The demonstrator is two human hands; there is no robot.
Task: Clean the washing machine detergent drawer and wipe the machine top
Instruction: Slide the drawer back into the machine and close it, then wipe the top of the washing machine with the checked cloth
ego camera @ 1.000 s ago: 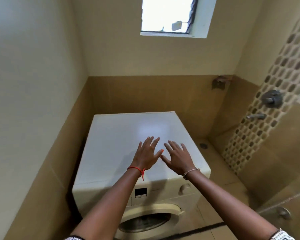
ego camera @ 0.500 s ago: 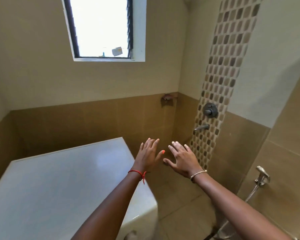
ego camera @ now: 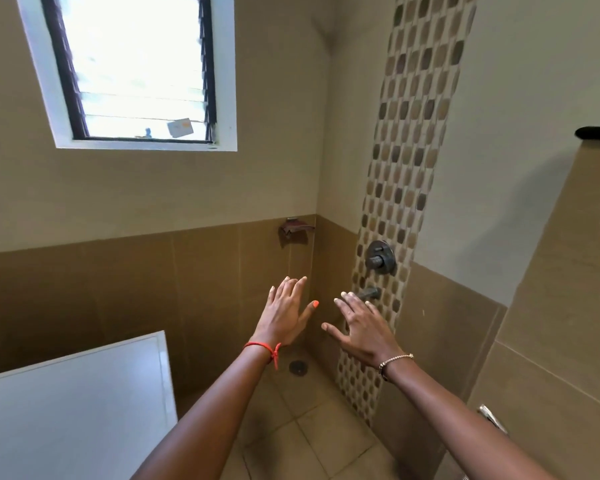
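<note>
i can see only part of the washing machine top [ego camera: 73, 410]: a flat white panel in the lower left of the view, with its far right corner toward the brown tiled wall. the detergent drawer is out of view, so i cannot tell whether it is pushed in or pulled out.

the top looks hard, smooth and glossy. i expect a cloth to glide over it easily, with nothing to grasp, so i would press flat and sweep from the back edge toward the front edge. i judge the drawer to be a light, stiff plastic tray, probably slick with detergent residue. i would take it by its front lip, pull it straight out, and put the other hand under it as it comes free.

my left hand [ego camera: 284, 317] hovers in the air beyond the machine's right edge, above the floor and its drain [ego camera: 298, 367]. its fingers [ego camera: 291, 289] are straight and spread wide, holding and touching nothing. my right hand [ego camera: 361, 327] is just beside it but apart from it, and is also wide open and empty. its fingertips overlap the tap spout [ego camera: 369, 293] on the mosaic strip, but i cannot tell whether they touch it. neither hand carries a cloth.
</note>
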